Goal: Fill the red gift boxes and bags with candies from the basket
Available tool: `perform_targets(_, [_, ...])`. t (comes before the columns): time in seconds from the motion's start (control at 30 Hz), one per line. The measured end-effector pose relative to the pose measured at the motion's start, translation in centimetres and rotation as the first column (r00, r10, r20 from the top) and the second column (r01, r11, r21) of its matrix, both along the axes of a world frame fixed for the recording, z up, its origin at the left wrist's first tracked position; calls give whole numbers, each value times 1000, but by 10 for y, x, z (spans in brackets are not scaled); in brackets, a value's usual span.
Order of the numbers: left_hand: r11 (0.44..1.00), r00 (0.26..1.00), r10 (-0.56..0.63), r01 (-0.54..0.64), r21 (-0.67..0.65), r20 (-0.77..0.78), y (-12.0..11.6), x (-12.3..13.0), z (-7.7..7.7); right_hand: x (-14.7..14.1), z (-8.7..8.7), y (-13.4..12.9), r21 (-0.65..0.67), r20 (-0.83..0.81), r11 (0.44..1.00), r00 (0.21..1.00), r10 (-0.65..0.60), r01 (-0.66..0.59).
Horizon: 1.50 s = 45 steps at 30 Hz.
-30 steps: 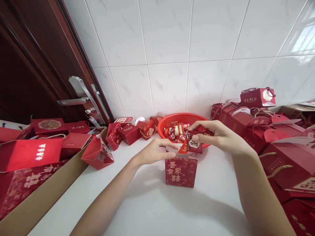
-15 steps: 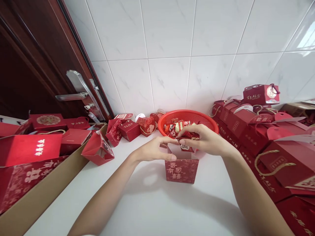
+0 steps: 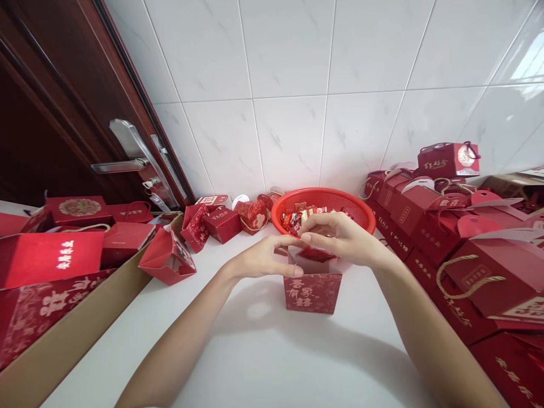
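An open-topped red gift box [image 3: 313,294] with pale lettering stands upright on the white table [image 3: 272,362]. My left hand [image 3: 263,258] grips it at its left side, thumb along the front rim and fingers reaching over the opening. Above the box's back edge is my right hand [image 3: 346,241], closed, with thumb and curled fingertips near my left fingers. A blurred red piece shows beneath that hand at the box's mouth; whether it is a flap or something held I cannot make out. Just behind is a red plastic basket [image 3: 355,207] with wrapped candies [image 3: 302,216].
On the left, a cardboard carton [image 3: 91,309] holds several red boxes; an opened red box [image 3: 168,258] lies beside it. Small red boxes [image 3: 221,224] stand along the tiled wall. Stacked red gift boxes [image 3: 480,277] with rope handles line the right side.
My right hand has shifted slightly left and up. The lettered red piece beneath it now appears lower and blurred. My left hand keeps its grip on the box.
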<state>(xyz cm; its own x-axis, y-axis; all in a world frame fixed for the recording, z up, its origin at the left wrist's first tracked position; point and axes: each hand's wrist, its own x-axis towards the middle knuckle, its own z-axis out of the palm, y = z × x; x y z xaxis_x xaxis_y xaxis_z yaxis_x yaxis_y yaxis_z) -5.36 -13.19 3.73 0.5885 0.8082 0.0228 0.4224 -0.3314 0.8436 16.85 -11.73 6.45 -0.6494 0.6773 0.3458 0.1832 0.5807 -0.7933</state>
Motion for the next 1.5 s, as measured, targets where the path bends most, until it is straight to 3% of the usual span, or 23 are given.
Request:
perform_targets(0.2, [999,998,-33,34,5,-49,-5,0,3,19,8,10,51,-107,974,971,-214,220])
perform_targets(0.37, [958,959,-279,281,50,-47,-18,4,9,38,1,34,83,-92,902,905,-416,424])
perform_targets(0.67, [926,933,-342,355,130,-117,-31,14,11,35,-22,63,99,26,913,916,-400,396])
perform_targets(0.77, [930,938,-324,340,141,-125,-32,16,11,39,-37,79,100,105,867,861,-498,489])
perform_targets(0.9, [932,945,-308,323,163,-115,-32,16,11,44,-54,96,186,273,769,720,-638,611])
perform_targets(1.07, [950,960,-252,269,157,-120,-28,15,6,43,-63,104,280,599,774,527,-603,568])
perform_targets(1.17, [962,970,-215,230,145,-116,-26,15,4,40,-64,105,278,671,790,477,-567,547])
perform_targets(1.27, [963,970,-214,229,144,-113,-26,15,4,37,-63,104,276,666,815,510,-545,510])
perform_targets(1.37, [957,966,-233,248,147,-115,-26,15,5,26,-60,102,326,583,852,623,-522,409])
perform_targets(1.43, [958,967,-230,245,148,-112,-26,15,6,13,-58,100,313,579,909,704,-411,274])
perform_targets(1.5, [960,969,-223,238,147,-109,-26,15,7,1,-58,99,223,657,967,713,-243,124])
